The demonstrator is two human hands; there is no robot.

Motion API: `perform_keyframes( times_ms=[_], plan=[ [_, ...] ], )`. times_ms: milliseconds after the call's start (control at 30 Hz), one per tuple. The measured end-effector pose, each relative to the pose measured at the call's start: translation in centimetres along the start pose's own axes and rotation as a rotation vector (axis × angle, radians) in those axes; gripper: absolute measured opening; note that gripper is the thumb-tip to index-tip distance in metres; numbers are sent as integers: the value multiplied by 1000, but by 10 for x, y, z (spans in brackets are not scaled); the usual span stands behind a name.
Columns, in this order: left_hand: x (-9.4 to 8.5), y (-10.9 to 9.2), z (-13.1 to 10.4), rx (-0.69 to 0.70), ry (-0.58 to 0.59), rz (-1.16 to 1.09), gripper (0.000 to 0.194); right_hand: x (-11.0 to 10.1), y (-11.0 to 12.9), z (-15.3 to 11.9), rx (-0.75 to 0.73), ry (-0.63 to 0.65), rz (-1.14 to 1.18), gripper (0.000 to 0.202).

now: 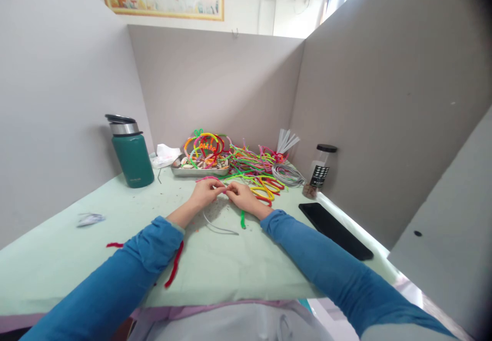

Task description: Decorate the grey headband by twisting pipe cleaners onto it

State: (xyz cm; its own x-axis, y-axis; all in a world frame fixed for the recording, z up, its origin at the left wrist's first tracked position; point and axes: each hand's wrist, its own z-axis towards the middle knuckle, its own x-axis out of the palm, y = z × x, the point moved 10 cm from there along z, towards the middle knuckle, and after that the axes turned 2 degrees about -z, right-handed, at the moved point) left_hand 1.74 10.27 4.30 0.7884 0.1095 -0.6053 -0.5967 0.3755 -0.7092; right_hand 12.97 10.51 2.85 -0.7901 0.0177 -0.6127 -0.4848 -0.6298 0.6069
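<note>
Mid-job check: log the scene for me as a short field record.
left hand: fingertips pinching a pink piece
right hand: fingertips meeting the left's at that piece
near hands: thin grey wire, short green strand
behind: metal tray, heaped coloured strands
left side: green bottle, lid tilted up
right side: black-lidded jar, flat black object

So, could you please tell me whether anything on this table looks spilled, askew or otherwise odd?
Dark specks litter the cloth near the left hand, like scraps. The lid of the green bottle looks raised, perhaps open.
</note>
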Motion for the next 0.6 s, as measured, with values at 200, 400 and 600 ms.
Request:
perform_keyframes(
  times_ms=[200, 400, 600],
  plan=[
    [3, 5, 1, -31, 31, 59, 30, 3, -4, 0, -13, -5, 2, 11],
    [8, 11, 1, -65, 79, 78, 34, 4, -3, 0, -25, 12, -15, 12],
    [10, 11, 0, -58, 97, 101, 34, 5, -5, 0, -25, 8, -19, 12]
  ],
)
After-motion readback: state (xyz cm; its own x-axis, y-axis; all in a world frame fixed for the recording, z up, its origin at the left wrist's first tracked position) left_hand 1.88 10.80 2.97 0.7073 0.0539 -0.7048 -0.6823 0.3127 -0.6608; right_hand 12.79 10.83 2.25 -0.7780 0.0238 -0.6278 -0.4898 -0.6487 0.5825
